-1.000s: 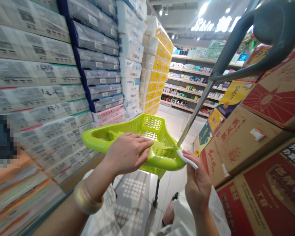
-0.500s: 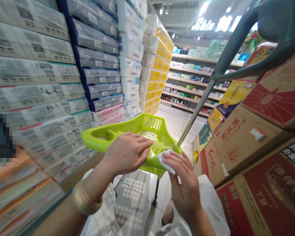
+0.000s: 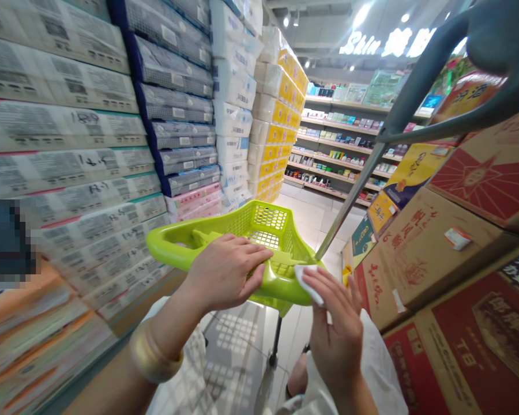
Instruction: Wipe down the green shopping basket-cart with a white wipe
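Observation:
In front of me stands a lime-green plastic shopping basket with perforated walls, on wheeled legs, its thick rim facing me. My left hand lies over the near rim with its fingers wrapped across it; a gold bangle is on that wrist. My right hand presses a folded white tissue against the right part of the same rim, the tissue under its fingers. A metal pole rises from the basket's right side to a grey loop handle.
Tall stacks of wrapped packs line the left side. Yellow and white tissue packs stand farther back. On the right are piled cardboard cartons. Stocked shelves cross the back, beyond a tiled floor.
My right hand has slid the tissue rightward along the rim, toward its right corner. My left hand stays on the rim. The whole view has shifted slightly.

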Tool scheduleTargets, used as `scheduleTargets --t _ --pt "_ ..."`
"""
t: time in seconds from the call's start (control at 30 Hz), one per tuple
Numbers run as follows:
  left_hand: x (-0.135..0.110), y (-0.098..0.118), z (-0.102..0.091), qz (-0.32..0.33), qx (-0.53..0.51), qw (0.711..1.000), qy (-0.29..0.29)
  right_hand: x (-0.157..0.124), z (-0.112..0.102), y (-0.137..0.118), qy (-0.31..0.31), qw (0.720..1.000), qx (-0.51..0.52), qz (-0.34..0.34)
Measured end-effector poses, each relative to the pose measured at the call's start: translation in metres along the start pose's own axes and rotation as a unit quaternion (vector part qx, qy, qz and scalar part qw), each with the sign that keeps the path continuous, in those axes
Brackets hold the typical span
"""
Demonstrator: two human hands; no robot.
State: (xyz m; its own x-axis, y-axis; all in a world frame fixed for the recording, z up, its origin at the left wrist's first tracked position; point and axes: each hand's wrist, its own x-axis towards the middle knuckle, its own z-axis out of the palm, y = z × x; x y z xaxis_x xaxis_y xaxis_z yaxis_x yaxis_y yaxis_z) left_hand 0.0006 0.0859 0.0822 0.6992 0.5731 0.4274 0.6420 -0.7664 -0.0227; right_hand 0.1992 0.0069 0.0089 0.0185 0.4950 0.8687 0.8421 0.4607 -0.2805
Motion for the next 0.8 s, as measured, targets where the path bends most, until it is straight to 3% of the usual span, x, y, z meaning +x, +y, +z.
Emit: scheduleTargets --t 0.1,0.2,0.3,0.4,0.5,0.67,0.7,0.8 --pt "0.000 0.000 0.000 -0.005 0.002 1.000 -0.004 -0.010 -0.006 0.012 0.034 0.999 0.018 0.014" --pt "0.000 0.000 0.000 -0.009 0.002 1.000 -0.004 -0.029 -0.002 0.011 0.037 0.997 0.056 -0.033" --pt "0.000 0.000 0.000 -0.008 0.001 1.000 -0.005 -0.047 0.008 0.013 0.106 0.991 0.068 -0.039" --pt "0.000 -0.001 0.001 -0.005 0.003 1.000 -0.006 -0.054 0.015 0.018 0.183 0.978 0.082 0.063" --pt "-0.001 -0.002 0.001 -0.007 0.010 1.000 -0.001 -0.055 0.017 0.014 0.189 0.960 0.127 0.162" --pt "-0.001 -0.003 0.002 -0.003 0.010 1.000 0.004 -0.066 0.019 0.012 0.186 0.970 0.127 0.094" --pt "0.000 -0.003 0.002 -0.003 0.010 1.000 0.003 -0.068 0.020 0.015 0.190 0.968 0.123 0.108" --pt "0.000 -0.002 0.001 -0.006 0.009 1.000 -0.005 -0.068 0.024 0.024 0.188 0.929 0.153 0.278"
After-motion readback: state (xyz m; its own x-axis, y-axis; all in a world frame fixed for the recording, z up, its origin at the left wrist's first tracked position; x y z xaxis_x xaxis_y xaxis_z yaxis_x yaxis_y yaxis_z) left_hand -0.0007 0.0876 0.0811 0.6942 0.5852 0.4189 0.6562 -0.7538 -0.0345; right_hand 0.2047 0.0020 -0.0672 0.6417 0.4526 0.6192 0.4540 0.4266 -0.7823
